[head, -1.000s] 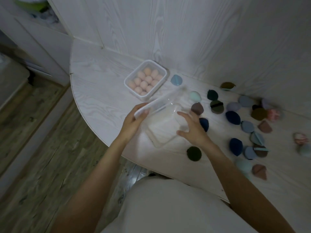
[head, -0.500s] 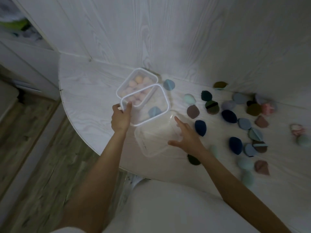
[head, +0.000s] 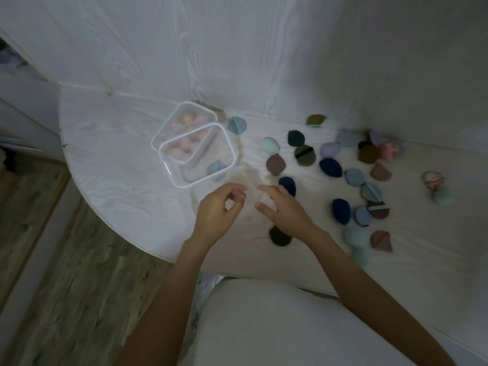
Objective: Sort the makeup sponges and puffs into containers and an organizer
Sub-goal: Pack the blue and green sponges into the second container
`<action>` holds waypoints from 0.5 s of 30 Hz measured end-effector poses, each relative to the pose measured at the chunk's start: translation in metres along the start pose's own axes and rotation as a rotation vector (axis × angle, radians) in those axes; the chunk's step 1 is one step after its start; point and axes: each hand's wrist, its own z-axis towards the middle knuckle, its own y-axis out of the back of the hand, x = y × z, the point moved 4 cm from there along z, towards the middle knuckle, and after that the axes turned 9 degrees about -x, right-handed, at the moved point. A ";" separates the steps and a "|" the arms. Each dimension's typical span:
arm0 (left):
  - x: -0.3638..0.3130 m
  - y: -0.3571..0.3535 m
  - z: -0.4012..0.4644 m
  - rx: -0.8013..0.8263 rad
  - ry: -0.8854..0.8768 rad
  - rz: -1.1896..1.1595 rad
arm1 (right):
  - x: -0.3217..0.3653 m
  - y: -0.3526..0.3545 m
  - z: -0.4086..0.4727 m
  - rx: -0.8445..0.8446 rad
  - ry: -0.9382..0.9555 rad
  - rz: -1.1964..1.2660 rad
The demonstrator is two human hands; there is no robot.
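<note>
Clear container (head: 248, 191) sits between left hand (head: 216, 211) and right hand (head: 282, 210).

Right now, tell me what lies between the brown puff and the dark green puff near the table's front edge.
In the head view, a navy puff and the right hand lie between the brown puff and the dark green puff.

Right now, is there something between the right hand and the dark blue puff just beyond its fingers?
Nothing visible is in the way. The right hand is over a clear container, and the dark blue puff lies just beyond its fingers on the white table, with no other puff between them.
</note>
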 end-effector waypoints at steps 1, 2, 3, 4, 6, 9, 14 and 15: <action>-0.009 -0.014 0.002 0.058 -0.079 0.053 | -0.006 0.012 -0.004 -0.004 0.005 -0.008; -0.017 -0.025 0.003 0.103 -0.141 0.091 | -0.012 0.021 -0.008 -0.008 0.010 -0.018; -0.025 -0.037 0.005 0.142 -0.188 0.114 | -0.021 0.032 -0.012 -0.025 0.011 -0.024; -0.035 -0.051 0.007 0.177 -0.216 0.131 | -0.034 0.043 -0.016 -0.057 0.006 -0.026; -0.048 -0.076 0.012 0.226 -0.211 0.169 | -0.063 0.063 -0.027 -0.140 -0.031 -0.047; -0.056 -0.111 0.019 0.239 -0.202 0.228 | -0.109 0.087 -0.045 -0.271 -0.134 -0.174; -0.062 -0.149 0.016 0.325 -0.192 0.310 | -0.154 0.101 -0.065 -0.286 -0.259 -0.348; -0.062 -0.155 0.010 0.384 -0.213 0.345 | -0.156 0.101 -0.068 -0.296 -0.264 -0.374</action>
